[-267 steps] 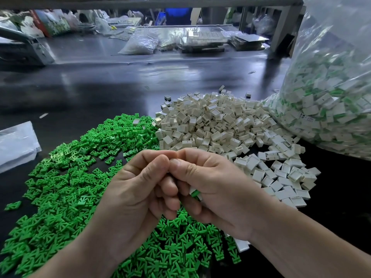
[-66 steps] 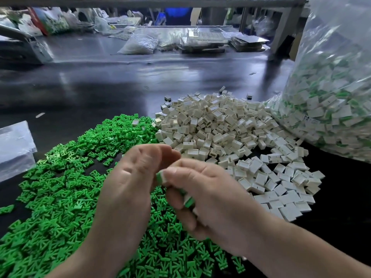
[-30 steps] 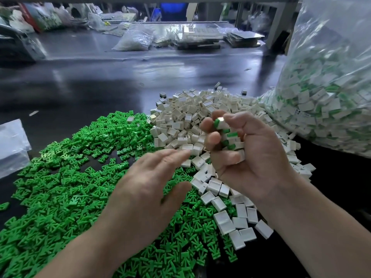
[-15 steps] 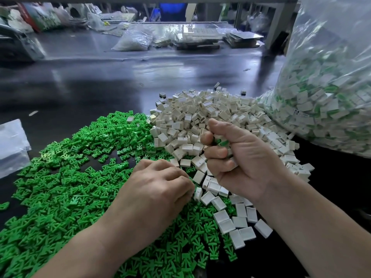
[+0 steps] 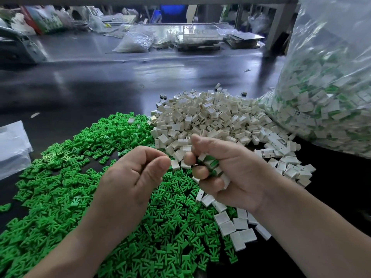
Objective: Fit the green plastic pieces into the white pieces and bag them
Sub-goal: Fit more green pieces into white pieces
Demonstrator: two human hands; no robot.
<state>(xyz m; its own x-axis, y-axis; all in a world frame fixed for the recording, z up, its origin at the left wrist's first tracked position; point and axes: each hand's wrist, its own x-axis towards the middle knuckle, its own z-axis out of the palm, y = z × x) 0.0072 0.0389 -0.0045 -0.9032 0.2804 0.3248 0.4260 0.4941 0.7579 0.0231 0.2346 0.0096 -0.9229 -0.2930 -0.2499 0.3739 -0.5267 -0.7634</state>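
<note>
**Both hands raised over the two piles, right one full of fitted pieces**

Hands first, as I see them from my end: my left hand (image 5: 136, 177) hangs at centre frame above the spread of small green forked plastic pieces (image 5: 66, 173), curled narrow, thumb tip pressed to the forefinger. I cannot tell whether anything is pinched between them. Just right of it, my right hand (image 5: 230, 173) is clenched around a clutch of small white square plastic pieces with green inserts (image 5: 210, 163); white corners and green edges poke out between the fingers (image 5: 200, 171). The two hands sit near each other but apart.

Going across the frame from the left: a flat clear plastic bag (image 5: 12, 145) lies at the left edge on the dark glossy tabletop (image 5: 80, 91). The green pieces cover the lower left and bottom centre, running under both hands. At upper centre the heap of loose white square plastic housings (image 5: 210, 117) touches the green spread along its left side, and a trail of white ones runs down toward the lower right beneath my right wrist. At the right edge stands a large clear plastic sack (image 5: 325, 87), bulging with assembled white-and-green pieces, its base against the white heap.

Across the top of the frame, farther along the table, I see more clear bags and stacked trays, blurred.
</note>
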